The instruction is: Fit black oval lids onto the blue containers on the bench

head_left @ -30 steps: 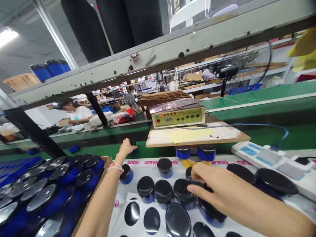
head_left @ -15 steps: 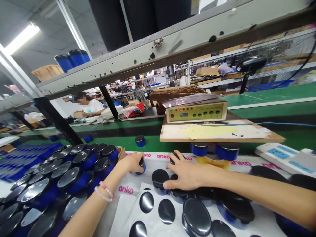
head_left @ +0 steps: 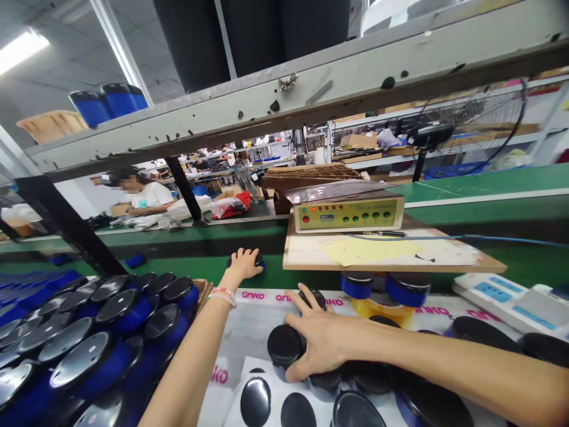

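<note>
My left hand reaches forward onto the green conveyor belt and rests on top of a small blue jar with a black lid. A beaded bracelet is on that wrist. My right hand lies over a group of black-lidded blue jars on the white sheet; its thumb and fingers touch one jar at the left of the group. Another jar stands just beyond my right fingers.
A cardboard box of several black-lidded blue jars fills the left. A wooden board carrying a yellow tester box stands on jars ahead. A white power strip lies right. A seated person works beyond the belt.
My left hand has moved from the white sheet forward to the conveyor with a jar. My right hand has slid a little nearer to me over the jars.
</note>
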The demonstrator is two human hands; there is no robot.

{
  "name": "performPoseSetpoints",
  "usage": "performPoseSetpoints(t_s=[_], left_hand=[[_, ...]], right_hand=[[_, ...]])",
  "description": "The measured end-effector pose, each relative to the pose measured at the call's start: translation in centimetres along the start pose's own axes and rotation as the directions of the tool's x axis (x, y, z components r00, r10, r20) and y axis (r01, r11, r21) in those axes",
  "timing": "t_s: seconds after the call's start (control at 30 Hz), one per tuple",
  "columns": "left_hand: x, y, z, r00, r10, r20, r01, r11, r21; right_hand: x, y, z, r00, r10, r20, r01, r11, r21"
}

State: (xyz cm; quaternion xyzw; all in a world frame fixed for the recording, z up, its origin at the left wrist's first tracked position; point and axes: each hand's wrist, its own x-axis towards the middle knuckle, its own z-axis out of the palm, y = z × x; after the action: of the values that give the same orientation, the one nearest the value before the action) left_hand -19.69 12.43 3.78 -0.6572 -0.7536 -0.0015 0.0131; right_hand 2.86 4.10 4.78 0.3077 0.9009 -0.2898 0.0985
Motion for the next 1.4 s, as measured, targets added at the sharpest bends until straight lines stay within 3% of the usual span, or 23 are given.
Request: performPoseSetpoints(t_s=[0.07,0.17,0.27,0.37,0.43,0.57,0.7,0.87,0.93,1.0,1.1,1.17,1.27,1.33,1.4], left_hand=[[0.0,-1.0,-0.3,0.999,-0.042,-0.004,0.042,0.999,-0.031],[-1.4,-2.5,-1.8,0.992,-0.125,-0.025,0.121,0.987,-0.104],[-4.2,-3.6,-3.8,0.974,-0.2,-0.105,0.174,0.961,-0.217],[-7.8,-3.8,-5.5,0.943,-0.242,-0.228,0.153,0.925,-0.349],[-10.0,-3.7,-6.4,0.92,-0.264,-0.291,0.126,0.899,-0.419],[-12.6,-3.8,-7.7,0.898,-0.268,-0.35,0.057,0.857,-0.512],[-13.3,-4.2,-8.5,0.912,-0.24,-0.333,0.004,0.818,-0.576],[-13.1,-4.5,-8.3,0.944,-0.202,-0.261,-0.004,0.785,-0.62],[-13.0,-4.6,-8.1,0.953,-0.188,-0.238,-0.005,0.775,-0.632],[-13.1,-4.9,-8.0,0.956,-0.187,-0.225,0.0,0.769,-0.639],[-13.3,-5.4,-8.0,0.953,-0.204,-0.224,0.012,0.764,-0.645],[-13.5,-5.7,-8.0,0.95,-0.217,-0.223,0.021,0.76,-0.65],[-13.6,-5.8,-8.1,0.953,-0.216,-0.211,0.025,0.752,-0.659],[-13.6,-5.7,-8.1,0.957,-0.205,-0.205,0.019,0.751,-0.66],[-13.5,-5.6,-8.0,0.96,-0.192,-0.202,0.013,0.754,-0.656]], right_hand=[[0.1,-0.1,0.0,1.0,-0.017,-0.007,0.017,1.0,-0.018],[0.4,-0.5,0.3,0.988,-0.102,-0.114,0.093,0.992,-0.086],[1.7,-1.5,0.6,0.957,-0.183,-0.226,0.161,0.981,-0.113],[4.5,-2.8,0.6,0.925,-0.2,-0.324,0.173,0.979,-0.11],[6.9,-3.6,0.2,0.903,-0.148,-0.403,0.123,0.988,-0.089],[11.5,-3.7,-0.6,0.862,0.08,-0.5,-0.091,0.996,0.001],[14.1,-2.3,-1.2,0.791,0.292,-0.538,-0.294,0.952,0.084],[15.3,-1.8,-2.5,0.728,0.424,-0.538,-0.432,0.894,0.12],[14.8,-2.5,-2.8,0.737,0.429,-0.523,-0.448,0.889,0.097],[13.0,-3.6,-2.6,0.782,0.37,-0.502,-0.414,0.91,0.025],[7.8,-5.3,-1.0,0.882,0.197,-0.428,-0.279,0.951,-0.136],[3.4,-5.9,0.7,0.922,0.125,-0.366,-0.216,0.952,-0.218],[-2.0,-5.4,3.3,0.926,0.127,-0.356,-0.253,0.907,-0.335],[-3.9,-4.4,4.9,0.922,0.088,-0.377,-0.267,0.85,-0.455],[-4.4,-3.4,6.3,0.914,-0.032,-0.403,-0.214,0.808,-0.549]])
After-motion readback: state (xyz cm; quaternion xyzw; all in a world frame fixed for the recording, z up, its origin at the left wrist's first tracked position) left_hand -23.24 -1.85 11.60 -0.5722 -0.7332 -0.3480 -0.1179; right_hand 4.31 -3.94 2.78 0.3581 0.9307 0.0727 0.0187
